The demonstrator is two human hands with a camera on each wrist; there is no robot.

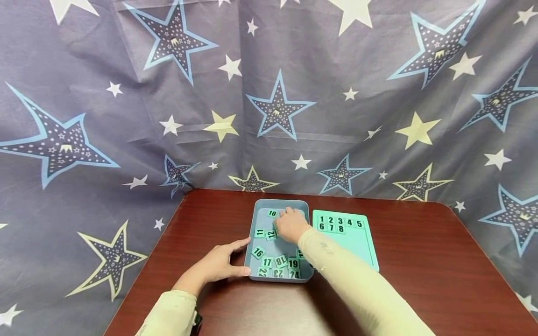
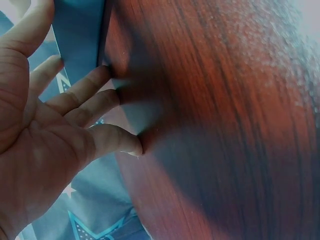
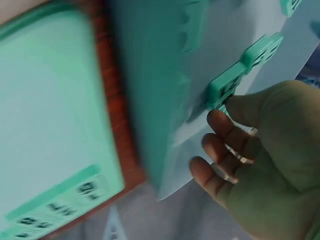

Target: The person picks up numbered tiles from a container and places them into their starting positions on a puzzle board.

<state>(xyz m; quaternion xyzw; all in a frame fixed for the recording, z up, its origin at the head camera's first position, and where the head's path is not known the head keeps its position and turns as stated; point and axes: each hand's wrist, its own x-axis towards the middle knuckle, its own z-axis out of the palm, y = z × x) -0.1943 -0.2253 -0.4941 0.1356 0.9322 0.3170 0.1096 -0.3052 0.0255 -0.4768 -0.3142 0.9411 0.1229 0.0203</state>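
Observation:
A blue-grey tray [image 1: 280, 202] holds several loose green number tiles, among them 10 [image 1: 272, 213], 11 [image 1: 259, 232], 16 [image 1: 258, 252] and 19 [image 1: 293, 263]. My right hand [image 1: 292, 225] reaches into its far part. In the right wrist view, thumb and forefinger pinch the edge of a green tile [image 3: 222, 90], its number hidden. My left hand [image 1: 218, 263] rests against the tray's left side, thumb at the near corner and fingers spread. Right of the tray lies a mint-green board [image 1: 353, 249], with tiles 1 to 5 in its top row and 6, 7, 8 below.
The tray and board stand side by side on a reddish-brown wooden table [image 1: 428, 261]. Behind the table hangs a grey curtain [image 1: 311, 121] patterned with stars. My right forearm [image 1: 349, 280] crosses over the tray's right wall and the board's near left corner.

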